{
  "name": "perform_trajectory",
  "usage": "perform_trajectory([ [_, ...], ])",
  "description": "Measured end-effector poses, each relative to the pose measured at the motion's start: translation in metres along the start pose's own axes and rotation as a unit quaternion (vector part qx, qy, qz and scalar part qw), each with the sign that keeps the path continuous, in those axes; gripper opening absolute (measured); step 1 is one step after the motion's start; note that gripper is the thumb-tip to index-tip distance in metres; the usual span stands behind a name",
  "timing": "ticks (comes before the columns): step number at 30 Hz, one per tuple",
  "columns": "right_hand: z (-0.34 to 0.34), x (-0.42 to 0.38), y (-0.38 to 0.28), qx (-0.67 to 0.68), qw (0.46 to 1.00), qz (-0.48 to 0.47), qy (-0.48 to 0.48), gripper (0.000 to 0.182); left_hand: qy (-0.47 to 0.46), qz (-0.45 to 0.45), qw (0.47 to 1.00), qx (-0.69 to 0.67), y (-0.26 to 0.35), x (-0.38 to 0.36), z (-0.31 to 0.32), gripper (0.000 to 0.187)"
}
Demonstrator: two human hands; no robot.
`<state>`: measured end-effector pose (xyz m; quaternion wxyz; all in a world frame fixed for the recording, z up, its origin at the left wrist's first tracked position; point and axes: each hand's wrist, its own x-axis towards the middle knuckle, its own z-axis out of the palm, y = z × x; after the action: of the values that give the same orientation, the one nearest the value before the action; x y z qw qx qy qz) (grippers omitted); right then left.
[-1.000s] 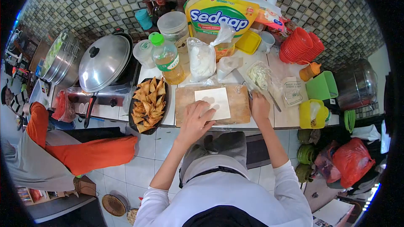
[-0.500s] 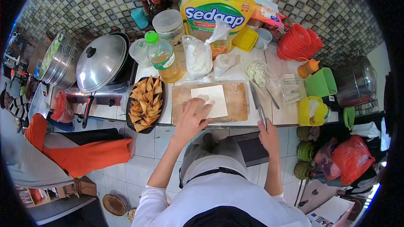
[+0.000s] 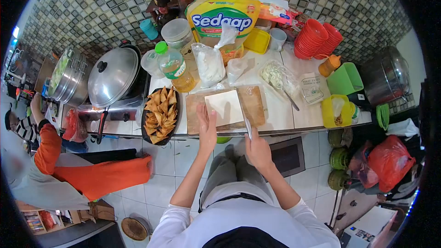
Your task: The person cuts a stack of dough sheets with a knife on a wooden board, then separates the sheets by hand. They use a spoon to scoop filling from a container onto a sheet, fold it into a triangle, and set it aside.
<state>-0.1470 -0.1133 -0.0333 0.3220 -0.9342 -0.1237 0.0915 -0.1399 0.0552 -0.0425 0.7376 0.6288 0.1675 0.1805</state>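
Observation:
A stack of square, pale wrapper sheets (image 3: 224, 107) lies on the wooden cutting board (image 3: 255, 102). My left hand (image 3: 206, 126) is at the stack's left edge, fingers stretched out and thumb up, holding nothing. In my right hand (image 3: 259, 150) is a knife (image 3: 248, 127), its blade at the right edge of the sheets. Left of the board stands a black plate (image 3: 146, 134) heaped with fried triangular pastries (image 3: 161, 112). Behind the board sits a knotted plastic bag of white powder (image 3: 209, 66).
Shredded vegetable in a plastic bag (image 3: 277, 74), with a metal utensil (image 3: 292, 101), lies right of the board. An oil bottle (image 3: 171, 66) stands behind the plate. A lidded pan (image 3: 113, 77) sits on the stove. A person in orange (image 3: 98, 177) is at the left.
The knife has swung left from beside the board to the sheets' right edge. My left hand has moved off the top of the sheets to their left edge.

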Motion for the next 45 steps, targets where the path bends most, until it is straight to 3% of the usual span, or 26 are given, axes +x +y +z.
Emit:
perform_trajectory([
  [5, 0.006, -0.003, 0.003, -0.016, 0.999, 0.019, -0.026, 0.038, -0.029, -0.028, 0.999, -0.009, 0.002, -0.001, -0.01, 0.061],
  [10, 0.01, -0.003, 0.001, 0.023, 0.999, 0.016, 0.033, 0.034, -0.047, -0.035, 0.996, -0.065, 0.001, 0.004, -0.02, 0.058],
  [15, 0.02, -0.004, -0.002, 0.134, 0.979, 0.02, 0.152, 0.025, -0.108, -0.004, 0.994, -0.003, 0.011, 0.01, -0.048, 0.055],
  [16, 0.016, -0.008, -0.01, 0.17, 0.971, 0.066, 0.156, 0.022, -0.145, 0.104, 0.972, 0.151, 0.015, 0.014, -0.057, 0.052],
  [17, 0.012, -0.01, -0.022, 0.205, 0.959, 0.112, 0.16, 0.02, -0.178, 0.208, 0.914, 0.299, 0.02, 0.017, -0.064, 0.048],
  [19, 0.013, -0.012, -0.04, 0.18, 0.963, 0.116, 0.163, 0.022, -0.195, 0.222, 0.914, 0.279, 0.025, 0.02, -0.066, 0.04],
  [21, 0.019, -0.015, -0.056, 0.19, 0.965, 0.104, 0.146, 0.023, -0.259, 0.296, 0.86, 0.324, 0.02, 0.023, -0.07, 0.037],
  [25, 0.04, -0.013, -0.069, 0.184, 0.967, 0.124, 0.129, 0.024, -0.331, 0.335, 0.787, 0.399, 0.02, 0.035, -0.07, 0.039],
  [45, 0.041, -0.006, -0.085, 0.155, 0.975, 0.123, 0.106, 0.027, -0.351, 0.322, 0.782, 0.402, 0.002, 0.055, -0.07, 0.033],
])
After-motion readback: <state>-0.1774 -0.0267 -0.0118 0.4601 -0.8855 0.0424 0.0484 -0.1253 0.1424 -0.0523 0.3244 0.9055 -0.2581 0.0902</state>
